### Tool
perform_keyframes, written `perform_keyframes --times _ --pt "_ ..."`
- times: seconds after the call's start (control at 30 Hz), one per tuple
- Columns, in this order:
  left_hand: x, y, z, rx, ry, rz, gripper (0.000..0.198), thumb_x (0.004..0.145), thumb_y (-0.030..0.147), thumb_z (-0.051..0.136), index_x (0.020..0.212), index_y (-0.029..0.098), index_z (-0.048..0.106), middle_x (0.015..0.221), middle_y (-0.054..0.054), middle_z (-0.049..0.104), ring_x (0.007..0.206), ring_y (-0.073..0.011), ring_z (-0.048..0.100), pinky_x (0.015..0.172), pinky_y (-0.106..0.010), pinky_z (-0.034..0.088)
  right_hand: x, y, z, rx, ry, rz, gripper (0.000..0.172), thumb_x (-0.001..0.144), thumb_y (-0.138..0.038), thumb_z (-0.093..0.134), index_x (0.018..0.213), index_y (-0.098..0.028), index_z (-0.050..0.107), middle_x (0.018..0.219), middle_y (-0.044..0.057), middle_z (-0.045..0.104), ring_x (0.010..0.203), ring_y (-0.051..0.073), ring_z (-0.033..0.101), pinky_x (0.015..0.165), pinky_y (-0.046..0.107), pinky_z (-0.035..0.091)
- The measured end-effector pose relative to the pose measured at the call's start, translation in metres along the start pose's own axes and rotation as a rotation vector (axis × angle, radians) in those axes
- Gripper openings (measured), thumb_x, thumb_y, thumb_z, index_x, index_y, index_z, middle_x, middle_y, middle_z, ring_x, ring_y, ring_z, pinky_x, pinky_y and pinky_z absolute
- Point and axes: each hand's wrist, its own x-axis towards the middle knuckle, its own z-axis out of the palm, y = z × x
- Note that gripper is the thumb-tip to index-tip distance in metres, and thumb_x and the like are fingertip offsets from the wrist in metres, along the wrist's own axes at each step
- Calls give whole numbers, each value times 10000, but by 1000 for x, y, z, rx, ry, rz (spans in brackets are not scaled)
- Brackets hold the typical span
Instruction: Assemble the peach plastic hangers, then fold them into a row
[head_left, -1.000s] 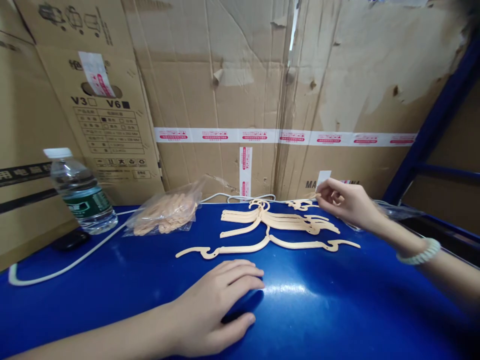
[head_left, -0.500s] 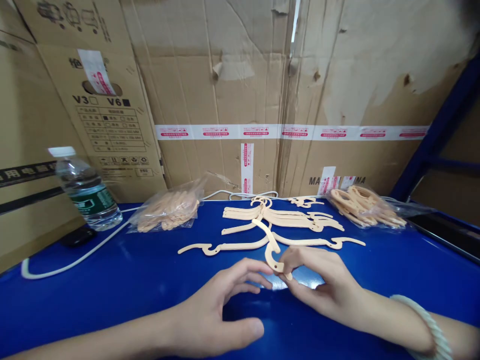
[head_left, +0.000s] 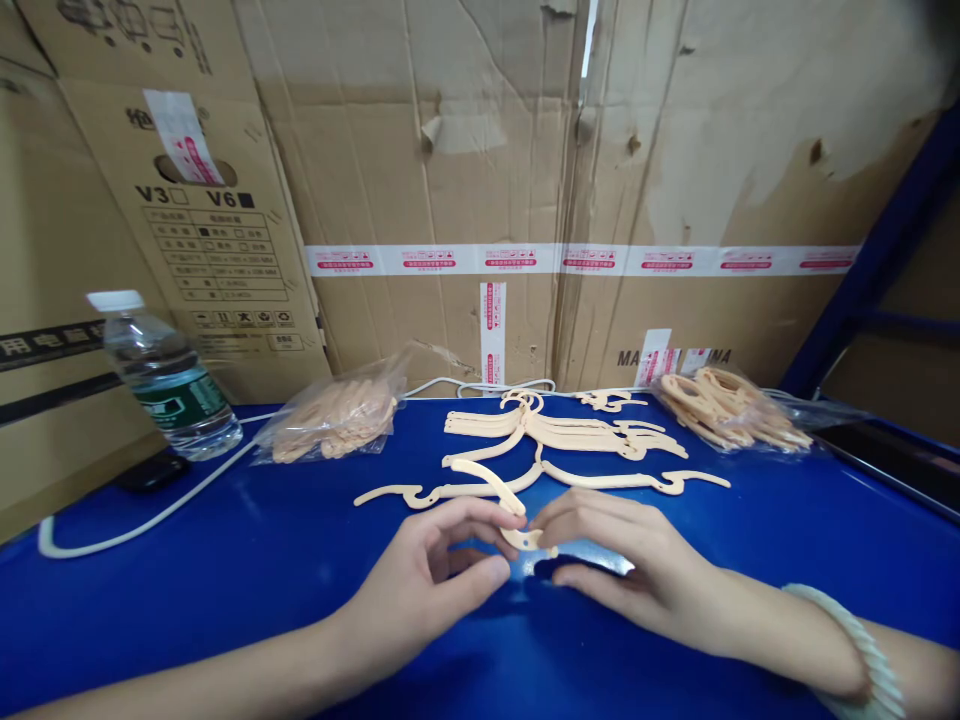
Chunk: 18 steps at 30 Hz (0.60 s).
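Observation:
Between my hands is a loose beige plastic hanger arm (head_left: 487, 478), curved, with a small hooked notch and a hole near its lower end. My left hand (head_left: 457, 560) curls round its notched part, index fingertip on it and thumb below. The fingers of my right hand (head_left: 630, 560) close on the lower end, partly hiding it. Just beyond lies a spread hanger (head_left: 600, 482) with a notched arm on either side. Behind that, several folded beige hangers (head_left: 487, 425) are stacked with their hooks together.
Clear bags of beige hanger parts lie at left (head_left: 337, 415) and right (head_left: 727, 410). A few loose parts (head_left: 611, 401) sit at the back. A water bottle (head_left: 176, 400), a black object (head_left: 154, 472) and a white cable (head_left: 150, 525) are on the left. Cardboard (head_left: 435, 330) walls the blue table (head_left: 300, 570).
The hanger arm has swung so its upper end points left, and it sits slightly further left. My left thumb and fingers have closed in on it; my right hand has shifted slightly left.

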Motion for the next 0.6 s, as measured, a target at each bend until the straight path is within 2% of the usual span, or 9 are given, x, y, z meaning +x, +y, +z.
perform_keyframes --times 0.07,0.17,0.23,0.33,0.47,0.6 --pt "2 3 -3 24 104 -1 198 808 292 690 972 184 663 926 -44 686 881 -178 645 793 -301 522 0 11 -11 -113 66 7 176 945 -176 565 1118 -204 582 1057 76 662 990 184 621 873 301 506" --pt "4 6 -8 0 255 -58 175 781 315 725 846 177 641 918 -39 700 819 -170 656 720 -271 520 -4 42 -35 -376 150 79 127 957 -196 501 1023 -195 610 976 85 674 931 219 633 825 351 505" --pt "5 7 -13 -39 333 -82 210 760 313 752 784 176 594 824 -10 689 740 -145 644 678 -246 499 -9 66 -50 -505 133 198 133 945 -208 501 976 -178 627 943 97 681 897 242 636 799 379 506" --pt "8 5 -18 -88 391 -95 289 737 304 783 721 176 524 698 31 631 687 -115 608 659 -219 462 -15 95 -65 -590 86 302 130 907 -213 539 922 -160 657 917 113 691 889 272 634 799 405 506" --pt "11 4 -21 -147 435 -98 363 693 290 820 698 177 475 708 39 601 719 -110 596 662 -205 441 -16 115 -65 -604 67 324 86 852 -189 599 885 -164 674 914 110 682 886 271 634 802 389 510" --pt "10 5 -22 -274 454 -138 414 645 251 858 751 189 463 742 48 605 718 -104 594 687 -214 450 -13 120 -59 -605 74 318 38 824 -181 616 826 -183 654 862 91 661 859 270 619 772 385 504"
